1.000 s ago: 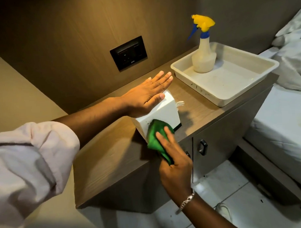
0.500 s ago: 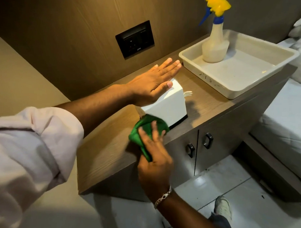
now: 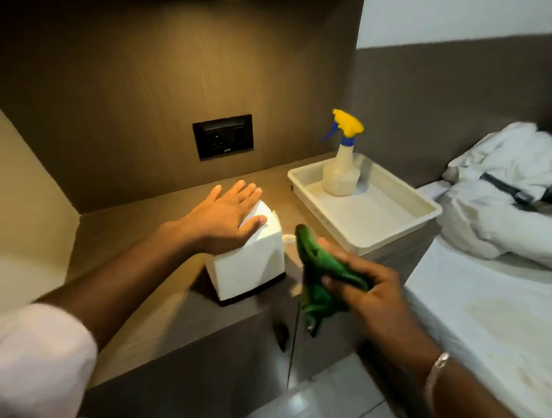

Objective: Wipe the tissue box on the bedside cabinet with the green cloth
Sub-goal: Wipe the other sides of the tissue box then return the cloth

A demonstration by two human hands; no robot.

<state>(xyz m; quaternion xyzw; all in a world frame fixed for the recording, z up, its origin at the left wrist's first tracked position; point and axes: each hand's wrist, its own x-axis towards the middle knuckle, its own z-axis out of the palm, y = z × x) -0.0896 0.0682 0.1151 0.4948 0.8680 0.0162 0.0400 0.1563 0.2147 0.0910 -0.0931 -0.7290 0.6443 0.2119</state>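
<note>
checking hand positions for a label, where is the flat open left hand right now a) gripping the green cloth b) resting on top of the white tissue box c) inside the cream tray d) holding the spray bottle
b: the left hand lies flat, fingers spread, on top of the white square tissue box, while the right hand holds the crumpled green cloth beside the box.

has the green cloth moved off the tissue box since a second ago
Yes. The green cloth, held in the right hand, has left the front face of the tissue box and now sits clear of its right side, toward the tray.
</note>
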